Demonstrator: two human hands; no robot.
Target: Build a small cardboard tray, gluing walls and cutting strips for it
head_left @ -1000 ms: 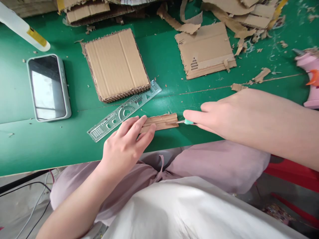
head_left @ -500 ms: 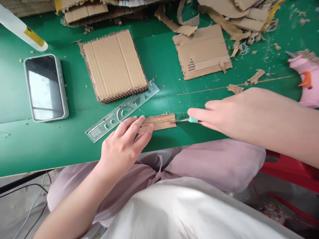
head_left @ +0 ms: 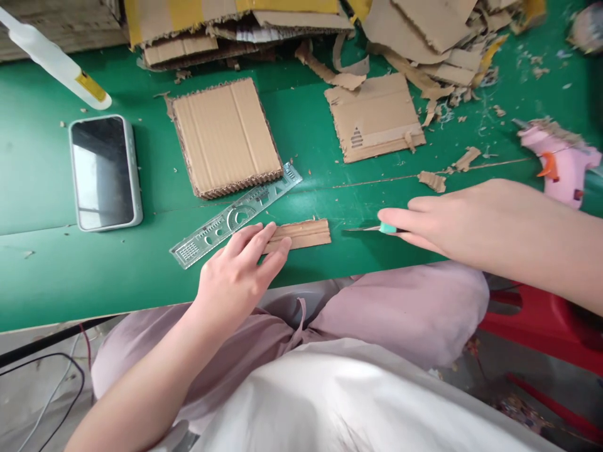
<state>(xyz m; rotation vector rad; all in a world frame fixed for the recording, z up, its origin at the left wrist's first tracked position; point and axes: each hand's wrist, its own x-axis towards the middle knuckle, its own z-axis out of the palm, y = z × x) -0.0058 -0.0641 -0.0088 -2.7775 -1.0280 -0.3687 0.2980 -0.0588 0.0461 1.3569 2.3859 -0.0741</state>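
A narrow cardboard strip [head_left: 308,233] lies flat near the table's front edge. My left hand [head_left: 238,267] presses its left part down with fingertips and thumb, covering that end. My right hand [head_left: 438,220] is closed around a utility knife [head_left: 387,228]; its teal front end shows and most of the handle is hidden. The thin blade points left, apart from the strip's right end. A clear plastic ruler [head_left: 235,216] slants behind my left hand, its upper end beside a square stack of corrugated cardboard [head_left: 228,138].
A phone [head_left: 106,172] lies at the left, a white tube-like thing [head_left: 61,69] beyond it. A cardboard piece [head_left: 377,119] and scraps [head_left: 432,182] lie behind my right hand. A pink glue gun [head_left: 560,157] is at the right. Piled cardboard [head_left: 419,25] lines the back.
My right hand has drawn the knife to the right, so the blade has come away from the strip's end. My left hand keeps its hold. The view has shifted slightly.
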